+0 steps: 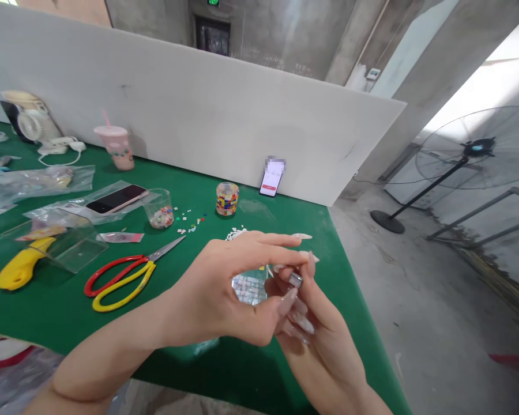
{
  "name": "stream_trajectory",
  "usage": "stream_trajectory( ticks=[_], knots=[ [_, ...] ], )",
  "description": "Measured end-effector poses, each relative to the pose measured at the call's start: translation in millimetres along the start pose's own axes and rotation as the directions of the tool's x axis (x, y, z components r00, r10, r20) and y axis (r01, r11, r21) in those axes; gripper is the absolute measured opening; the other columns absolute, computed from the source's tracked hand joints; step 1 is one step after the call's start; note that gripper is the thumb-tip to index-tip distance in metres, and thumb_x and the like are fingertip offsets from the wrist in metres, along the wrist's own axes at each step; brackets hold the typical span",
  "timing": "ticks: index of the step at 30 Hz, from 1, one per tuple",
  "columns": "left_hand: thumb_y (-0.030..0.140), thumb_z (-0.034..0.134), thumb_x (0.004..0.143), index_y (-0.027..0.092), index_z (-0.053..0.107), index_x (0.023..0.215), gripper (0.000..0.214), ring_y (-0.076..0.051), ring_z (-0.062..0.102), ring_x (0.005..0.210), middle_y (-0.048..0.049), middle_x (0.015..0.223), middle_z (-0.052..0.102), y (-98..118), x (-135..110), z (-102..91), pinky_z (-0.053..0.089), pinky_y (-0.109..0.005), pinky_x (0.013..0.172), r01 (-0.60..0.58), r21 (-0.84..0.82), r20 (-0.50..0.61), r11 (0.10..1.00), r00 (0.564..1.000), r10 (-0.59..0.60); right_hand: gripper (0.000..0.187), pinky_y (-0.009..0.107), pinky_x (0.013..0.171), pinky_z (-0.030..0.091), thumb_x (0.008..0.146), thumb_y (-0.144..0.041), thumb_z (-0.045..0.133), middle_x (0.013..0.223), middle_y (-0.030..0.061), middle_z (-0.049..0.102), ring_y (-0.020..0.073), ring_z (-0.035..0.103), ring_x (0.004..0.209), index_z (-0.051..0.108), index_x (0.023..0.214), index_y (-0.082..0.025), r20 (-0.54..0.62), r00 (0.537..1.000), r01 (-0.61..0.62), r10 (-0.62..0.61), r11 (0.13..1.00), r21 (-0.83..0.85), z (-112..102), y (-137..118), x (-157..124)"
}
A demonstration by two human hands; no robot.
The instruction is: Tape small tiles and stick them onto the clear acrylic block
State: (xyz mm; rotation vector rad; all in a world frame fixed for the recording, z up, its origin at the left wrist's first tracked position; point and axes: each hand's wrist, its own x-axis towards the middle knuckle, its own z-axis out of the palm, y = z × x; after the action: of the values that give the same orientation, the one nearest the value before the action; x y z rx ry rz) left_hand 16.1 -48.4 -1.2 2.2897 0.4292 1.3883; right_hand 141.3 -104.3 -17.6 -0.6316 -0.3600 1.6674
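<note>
My left hand [237, 282] and my right hand [315, 323] meet over the table. Between their fingertips is a small silvery, shiny block [295, 280], too small to name. My left thumb and index finger close around it from the left. The curled fingers of my right hand hold it from the right and below; long pale nails hide part of the grip. Partly covered behind my left hand lies a sheet of shiny square tiles [248, 288]. A little pile of white tiles [236, 233] shows just beyond my left knuckles.
Left of my hands lie red-and-yellow-handled scissors [132, 274] and a yellow tool [23, 265]. Behind stand a transparent cup of tiles [160, 216], a mosaic-covered jar [227, 200], a pink tumbler [116, 147] and a leaning phone [271, 180]. The green table [350, 276] ends at right.
</note>
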Motion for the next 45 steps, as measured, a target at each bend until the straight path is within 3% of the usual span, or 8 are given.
stream_trajectory(
  ticks=[5, 11, 18, 27, 31, 34, 39, 45],
  knots=[
    [0.006, 0.06, 0.072, 0.011, 0.073, 0.098, 0.029, -0.014, 0.072, 0.105, -0.0074, 0.102, 0.079, 0, -1, -0.3, 0.052, -0.009, 0.092, -0.003, 0.059, -0.002, 0.998, 1.0, 0.003, 0.021, 0.007, 0.042, 0.038, 0.063, -0.036, 0.091, 0.051, -0.0063, 0.054, -0.0014, 0.032, 0.041, 0.078, 0.067, -0.019, 0.006, 1.0, -0.01, 0.01, 1.0, -0.001, 2, 0, -1],
    [0.005, 0.056, 0.071, 0.017, 0.07, 0.1, 0.034, -0.018, 0.073, 0.104, -0.0047, 0.103, 0.079, -1, -2, 2.8, 0.059, -0.023, 0.092, -0.008, 0.139, -0.004, 0.99, 1.0, 0.009, 0.032, 0.008, 0.045, 0.044, 0.052, -0.046, 0.093, 0.056, -0.004, 0.061, 0.0009, 0.048, 0.046, 0.078, 0.064, -0.021, -0.111, 0.994, -0.015, 0.015, 1.0, -0.001, 0, 0, -3],
    [0.006, 0.056, 0.069, 0.019, 0.07, 0.102, 0.038, -0.019, 0.074, 0.101, -0.0034, 0.106, 0.079, 1, -1, 0.4, 0.062, -0.026, 0.087, 0.013, 0.101, 0.033, 0.995, 0.999, -0.016, 0.027, 0.009, 0.041, 0.039, 0.054, -0.037, 0.094, 0.055, -0.0048, 0.059, 0.0004, 0.038, 0.044, 0.077, 0.064, -0.019, -0.092, 0.995, -0.025, 0.025, 1.0, 0.009, 2, -1, -3],
    [0.006, 0.058, 0.072, 0.02, 0.066, 0.107, 0.038, -0.019, 0.073, 0.104, -0.0033, 0.108, 0.078, 1, -4, 2.3, 0.06, -0.028, 0.091, 0.021, 0.131, 0.037, 0.991, 0.999, -0.027, 0.025, 0.009, 0.043, 0.039, 0.052, -0.035, 0.095, 0.058, -0.0039, 0.06, 0.0012, 0.04, 0.047, 0.078, 0.066, -0.022, -0.104, 0.995, -0.006, 0.005, 1.0, -0.004, 0, 0, -3],
    [0.011, 0.058, 0.077, 0.023, 0.058, 0.11, 0.035, -0.02, 0.067, 0.107, -0.007, 0.116, 0.07, 3, -6, 1.8, 0.058, -0.037, 0.093, 0.027, 0.096, -0.137, 0.995, 0.99, -0.014, 0.018, 0.013, 0.039, 0.027, 0.066, -0.04, 0.088, 0.05, -0.0075, 0.042, 0.0025, 0.022, 0.044, 0.079, 0.071, -0.024, -0.047, 0.986, 0.158, -0.162, 0.984, -0.087, -3, -4, 1],
    [0.012, 0.055, 0.08, 0.025, 0.052, 0.093, 0.018, -0.018, 0.063, 0.083, -0.0025, 0.086, 0.063, 4, -7, 0.7, 0.056, -0.035, 0.074, -0.038, 0.251, -0.291, 0.967, 0.95, 0.113, 0.021, 0.015, 0.042, 0.029, 0.077, -0.045, 0.079, 0.049, -0.0081, 0.032, 0.0046, 0.022, 0.046, 0.079, 0.073, -0.024, -0.032, 0.936, 0.337, -0.35, 0.921, -0.194, -5, -5, 3],
    [0.009, 0.047, 0.084, 0.02, 0.052, 0.089, 0.012, -0.01, 0.052, 0.056, 0.0038, 0.067, 0.056, 5, -9, 5.3, 0.045, -0.02, 0.05, -0.122, 0.363, 0.052, 0.924, 0.993, 0.11, 0.023, 0.018, 0.047, 0.034, 0.075, -0.052, 0.078, 0.064, -0.0044, 0.042, 0.0063, 0.034, 0.053, 0.08, 0.078, -0.029, -0.035, 0.903, 0.398, -0.428, 0.864, -0.31, -8, -4, 5],
    [0.011, 0.042, 0.087, 0.017, 0.053, 0.09, 0.013, -0.009, 0.049, 0.047, 0.0034, 0.064, 0.055, 1, -12, 14.4, 0.041, -0.019, 0.041, -0.117, 0.503, 0.044, 0.856, 0.993, 0.11, 0.027, 0.021, 0.055, 0.04, 0.073, -0.054, 0.078, 0.067, -0.0029, 0.048, 0.0083, 0.044, 0.06, 0.081, 0.076, -0.028, -0.025, 0.927, 0.341, -0.374, 0.868, -0.361, -8, -3, 11]
  ],
)
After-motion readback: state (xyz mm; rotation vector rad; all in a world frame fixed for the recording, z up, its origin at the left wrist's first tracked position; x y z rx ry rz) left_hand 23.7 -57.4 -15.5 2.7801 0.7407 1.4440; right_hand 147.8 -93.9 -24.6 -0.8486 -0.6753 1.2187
